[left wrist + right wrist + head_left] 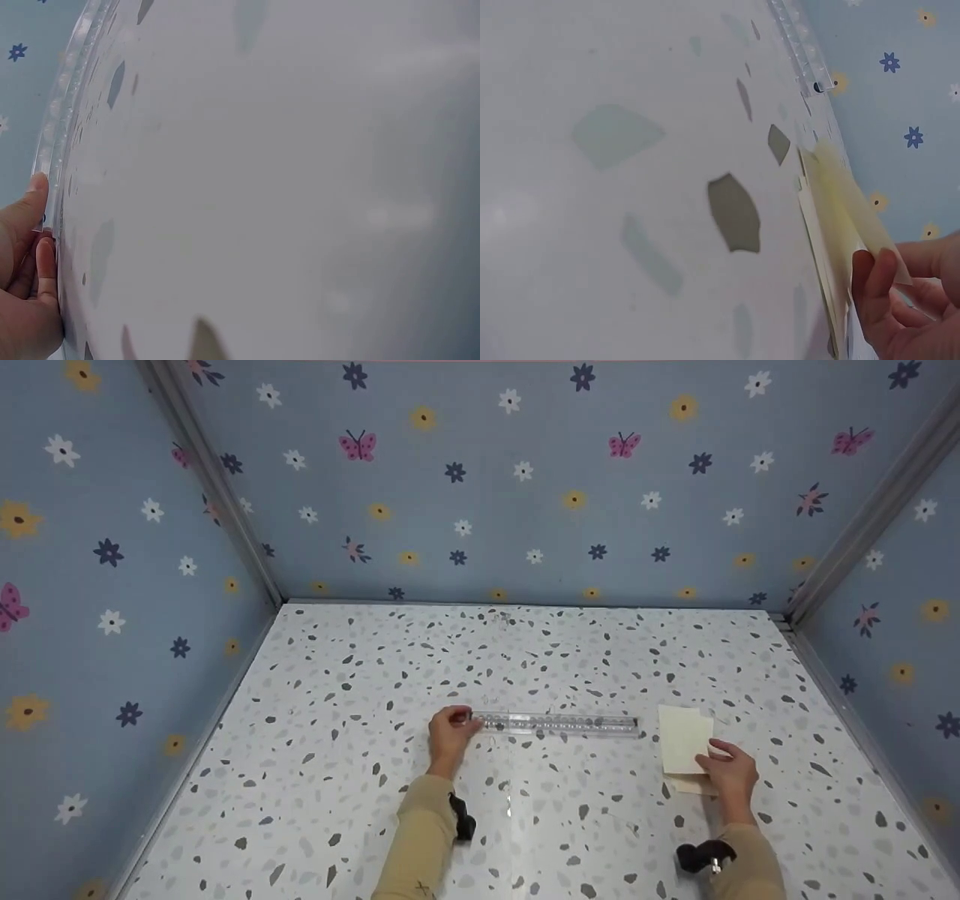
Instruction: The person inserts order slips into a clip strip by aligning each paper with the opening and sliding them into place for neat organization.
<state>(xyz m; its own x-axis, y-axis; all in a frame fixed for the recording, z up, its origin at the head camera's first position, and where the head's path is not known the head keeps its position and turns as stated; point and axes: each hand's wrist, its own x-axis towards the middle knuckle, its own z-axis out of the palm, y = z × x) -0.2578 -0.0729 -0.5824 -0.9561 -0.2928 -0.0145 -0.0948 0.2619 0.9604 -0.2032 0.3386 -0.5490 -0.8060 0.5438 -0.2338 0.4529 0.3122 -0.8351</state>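
A long, clear plastic strip [562,724] with a row of round shapes along it lies crosswise on the table. My left hand [453,735] pinches its left end; the left wrist view has the thumb [34,196] pressed on the strip [66,90] and the fingers at its end. To the right is a small stack of pale yellow paper sheets [684,739]. Between thumb and fingers my right hand [729,771] holds the right edge of the top sheet [851,202]. In the right wrist view that sheet bends up from the ones below.
The white speckled table [360,660] meets a flowered blue back wall [495,525]. Similar panels stand at the left [67,660] and right [907,622], with grey posts in the corners. Each wrist wears a black device.
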